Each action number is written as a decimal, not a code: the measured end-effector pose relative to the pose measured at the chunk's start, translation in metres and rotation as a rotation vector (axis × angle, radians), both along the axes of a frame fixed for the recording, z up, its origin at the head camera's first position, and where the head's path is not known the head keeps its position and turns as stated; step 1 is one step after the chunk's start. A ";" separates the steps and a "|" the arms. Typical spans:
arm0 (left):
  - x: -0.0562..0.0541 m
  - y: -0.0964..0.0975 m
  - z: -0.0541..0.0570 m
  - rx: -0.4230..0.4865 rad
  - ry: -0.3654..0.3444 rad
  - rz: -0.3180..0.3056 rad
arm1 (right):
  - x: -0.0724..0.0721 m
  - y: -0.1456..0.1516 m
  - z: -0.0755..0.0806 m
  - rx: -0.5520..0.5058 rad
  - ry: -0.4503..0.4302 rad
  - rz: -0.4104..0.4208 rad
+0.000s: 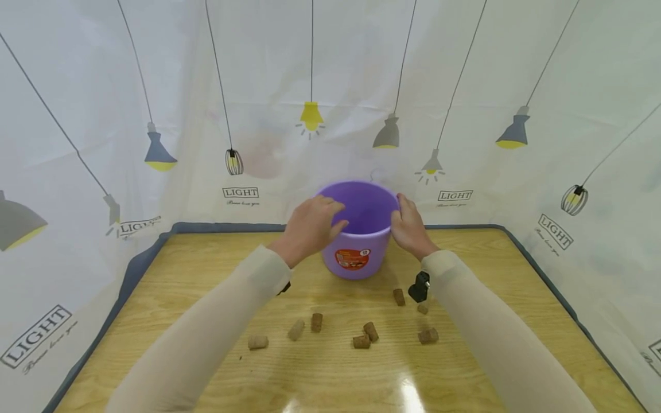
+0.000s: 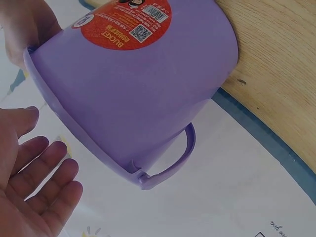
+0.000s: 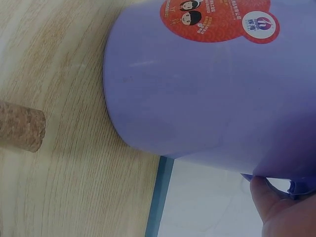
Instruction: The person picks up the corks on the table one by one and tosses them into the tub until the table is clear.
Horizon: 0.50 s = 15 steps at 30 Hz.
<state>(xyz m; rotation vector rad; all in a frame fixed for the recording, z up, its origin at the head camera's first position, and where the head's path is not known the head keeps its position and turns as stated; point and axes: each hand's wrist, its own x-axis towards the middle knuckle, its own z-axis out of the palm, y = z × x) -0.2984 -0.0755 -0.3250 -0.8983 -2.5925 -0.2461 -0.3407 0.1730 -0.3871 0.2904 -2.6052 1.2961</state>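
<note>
A purple plastic bucket with a red label stands upright on the wooden table. My right hand grips its rim on the right side, the thumb lying at the edge. In the right wrist view, a digit of that hand lies against the loop at the rim. At the bucket's left, my left hand hovers by the rim. The left wrist view shows that hand's fingers relaxed and apart from the bucket wall, close to where a curved handle joins the rim.
Several corks lie scattered in front of the bucket, among them a pale cork, a darker cork and a cork near the right forearm. A white sheet printed with lamps rises behind and beside the table.
</note>
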 end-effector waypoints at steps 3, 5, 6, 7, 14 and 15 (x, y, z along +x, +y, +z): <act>0.003 -0.004 0.001 0.007 0.019 -0.003 | 0.000 0.000 0.000 -0.007 -0.006 0.004; 0.004 -0.006 0.001 0.009 0.038 -0.004 | 0.000 0.001 -0.001 -0.009 -0.007 0.005; 0.005 -0.008 0.001 0.011 0.044 -0.005 | 0.000 0.001 -0.001 -0.010 -0.007 0.005; 0.006 -0.009 0.001 0.013 0.049 -0.006 | -0.001 0.001 -0.001 -0.012 -0.009 0.005; 0.012 -0.019 0.001 0.017 0.076 -0.004 | -0.001 0.000 -0.001 -0.015 -0.001 0.015; 0.013 -0.021 0.001 0.018 0.074 0.000 | -0.001 0.000 -0.001 -0.015 0.000 0.016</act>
